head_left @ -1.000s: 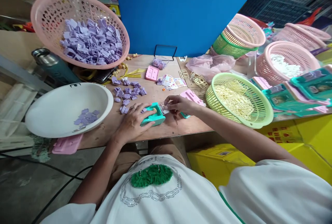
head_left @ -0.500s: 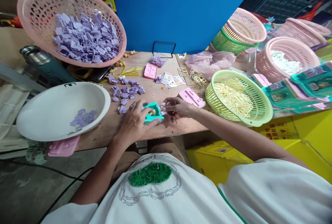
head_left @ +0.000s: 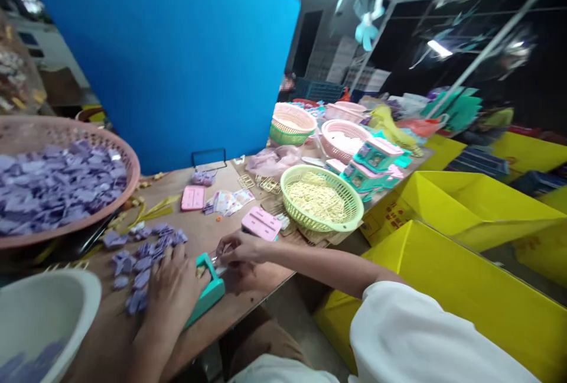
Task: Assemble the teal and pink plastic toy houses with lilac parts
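Note:
A teal plastic toy box [head_left: 211, 293] with a small tan figure inside rests near the table's front edge. My left hand [head_left: 175, 288] is closed around its left side, fingers reaching over the rim. At the box's right end, my right hand [head_left: 241, 249] pinches a small clear plastic piece [head_left: 216, 262]; its exact shape is partly hidden by the fingers. Loose purple plastic parts [head_left: 146, 259] lie just beyond my left hand. A pink slotted panel [head_left: 261, 223] sits past my right hand.
At the left stand a pink basket [head_left: 133, 161] of purple parts and a white bowl [head_left: 91, 297]. A green basket [head_left: 290, 203] holds pale yellow strips. Stacked teal toys [head_left: 358, 176] are at the right, with yellow boxes [head_left: 443, 288] below. A blue board [head_left: 177, 64] rises behind.
The view has swung to the right and up, bringing in more of the room and yellow boxes. Both hands keep hold of the teal box and clear piece.

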The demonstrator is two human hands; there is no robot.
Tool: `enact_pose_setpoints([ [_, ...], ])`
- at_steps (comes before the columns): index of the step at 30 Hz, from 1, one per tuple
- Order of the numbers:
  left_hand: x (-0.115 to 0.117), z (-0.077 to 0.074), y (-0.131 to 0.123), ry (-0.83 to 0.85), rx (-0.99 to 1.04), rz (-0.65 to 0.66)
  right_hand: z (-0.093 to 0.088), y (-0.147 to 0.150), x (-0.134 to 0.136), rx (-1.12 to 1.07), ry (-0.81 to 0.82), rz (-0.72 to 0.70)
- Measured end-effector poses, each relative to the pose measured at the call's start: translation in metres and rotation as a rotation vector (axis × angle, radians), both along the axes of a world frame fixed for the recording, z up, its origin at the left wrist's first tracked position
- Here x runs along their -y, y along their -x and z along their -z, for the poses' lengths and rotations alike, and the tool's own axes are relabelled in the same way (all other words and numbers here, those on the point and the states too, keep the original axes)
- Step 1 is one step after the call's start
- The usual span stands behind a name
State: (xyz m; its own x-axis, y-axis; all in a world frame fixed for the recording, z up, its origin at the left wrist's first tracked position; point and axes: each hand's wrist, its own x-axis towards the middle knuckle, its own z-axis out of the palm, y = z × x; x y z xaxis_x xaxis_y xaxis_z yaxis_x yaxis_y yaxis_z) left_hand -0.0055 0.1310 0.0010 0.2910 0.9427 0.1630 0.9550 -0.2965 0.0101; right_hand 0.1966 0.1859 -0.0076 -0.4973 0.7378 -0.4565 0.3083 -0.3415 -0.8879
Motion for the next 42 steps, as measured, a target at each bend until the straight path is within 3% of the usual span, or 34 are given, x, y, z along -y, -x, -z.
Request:
enact_pose_setpoints([
  [5, -0.01, 0.012, 0.015, 0.045, 0.062, 0.022, 0.007, 0.0, -0.004, -0.06, 0.015, -0.02],
  [8, -0.011, 0.01, 0.018, 0.111, 0.11, 0.028, 0.003, 0.0, -0.001, -0.061, -0.009, -0.031],
  [11, -0.008, 0.006, 0.016, 0.03, 0.11, -0.001, 0.001, 0.001, 0.001, -0.037, -0.034, -0.01],
  [15, 0.008, 0.009, 0.01, -0.166, 0.263, 0.034, 0.004, 0.003, 0.002, -0.04, -0.072, 0.019],
  [19, 0.033, 0.016, 0.007, -0.156, 0.439, 0.165, 0.009, 0.002, 0.005, -0.087, -0.032, 0.007],
  [24, 0.044, 0.021, 0.014, -0.082, 0.457, 0.181, 0.014, 0.002, 0.002, -0.177, 0.037, -0.033],
  [30, 0.041, 0.018, 0.018, -0.084, 0.382, 0.229, 0.0, 0.003, 0.007, -0.044, 0.017, -0.006],
  [37, 0.03, 0.043, 0.021, -0.239, 0.409, 0.257, 0.013, 0.003, 0.005, -0.229, 0.201, -0.067],
  [42, 0.029, 0.046, 0.021, -0.292, 0.421, 0.285, 0.02, 0.004, 0.009, -0.185, 0.04, 0.029],
])
